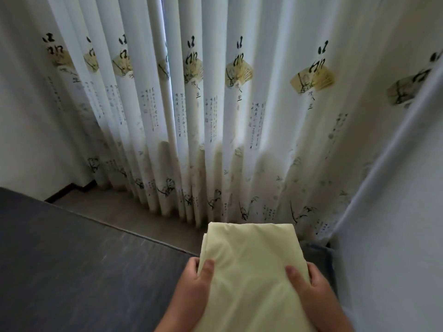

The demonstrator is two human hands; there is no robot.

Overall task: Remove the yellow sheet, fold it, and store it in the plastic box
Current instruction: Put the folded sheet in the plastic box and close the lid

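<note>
Head view: the yellow sheet (249, 264) is folded into a thick, oblong bundle and held in the air in front of the person, above the gap between a dark grey bed (84, 259) and a white wall (395, 236). The left hand (191, 291) grips the bundle's left edge and the right hand (311, 288) grips its right edge. Each thumb lies flat on top, with the fingers wrapped round the side and underneath.

A pleated curtain (215, 116) printed with fans and calligraphy hangs beyond, down to the floor (134, 212). A grey-blue shape (318, 257) shows just under the sheet's right edge. I cannot tell what it is, and no plastic box can be made out.

The folding looks done, so storing is what remains. Both grips sit at the near end, so the far end is unsupported. It could sag or the layers could slide open if the bundle tilts forward. Lowering it blind into a narrow corner could also catch an edge and undo the fold.
</note>
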